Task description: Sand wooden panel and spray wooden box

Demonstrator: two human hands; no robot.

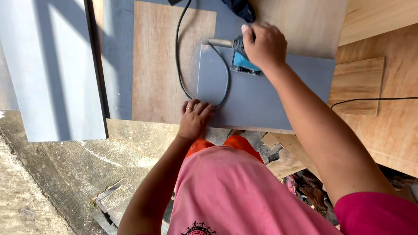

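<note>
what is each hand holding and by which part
The right hand has its grip over the top of the blue electric sander. The left hand only presses the grey rectangular panel at its near edge.

Your surroundings: large grey board (pixel 52 65) leaning at far left, sunlit stripes across it. Brown plywood sheet (pixel 159 65) beside it. Small plywood offcut (pixel 359 85) at right, lying on bigger plywood panel (pixel 392 130). Wood scraps (pixel 283 156) heaped below. Weathered plank (pixel 115 200) on concrete floor (pixel 39 187).

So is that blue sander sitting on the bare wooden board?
No, the blue sander under the right hand rests on the grey panel.
</note>
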